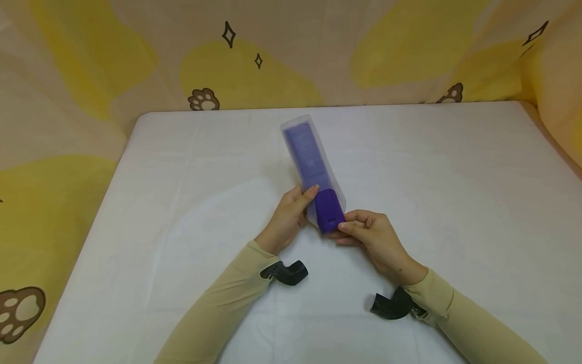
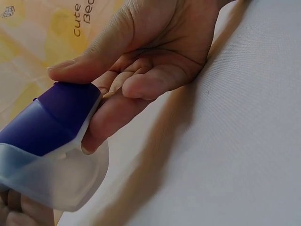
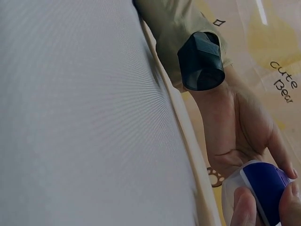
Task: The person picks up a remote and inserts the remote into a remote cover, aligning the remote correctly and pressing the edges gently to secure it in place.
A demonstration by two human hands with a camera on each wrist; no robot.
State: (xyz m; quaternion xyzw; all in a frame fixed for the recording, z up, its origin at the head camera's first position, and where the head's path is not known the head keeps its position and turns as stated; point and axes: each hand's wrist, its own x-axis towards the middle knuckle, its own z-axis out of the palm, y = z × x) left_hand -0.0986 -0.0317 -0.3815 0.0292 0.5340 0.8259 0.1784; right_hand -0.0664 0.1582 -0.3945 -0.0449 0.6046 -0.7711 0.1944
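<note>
A long, flat, purple object (image 1: 329, 210) sits in a translucent plastic sleeve or case (image 1: 337, 188), tilted with its far end up and left. Its near end is solid purple and bare; the rest looks lighter through the cover. My left hand (image 1: 284, 217) grips the case from the left side, thumb on top near the bare purple part. My right hand (image 1: 375, 237) pinches the near purple end at its lower right corner. In the left wrist view, the thumb and fingers of my right hand (image 2: 155, 52) hold that end. The case hides some left-hand fingers.
A white-covered table (image 1: 182, 313) lies under both hands. Behind it hangs a yellow and beige cloth (image 1: 273, 76) with paw prints. Black wrist mounts (image 1: 291, 273) sit on both beige sleeves (image 1: 227, 298), below the hands.
</note>
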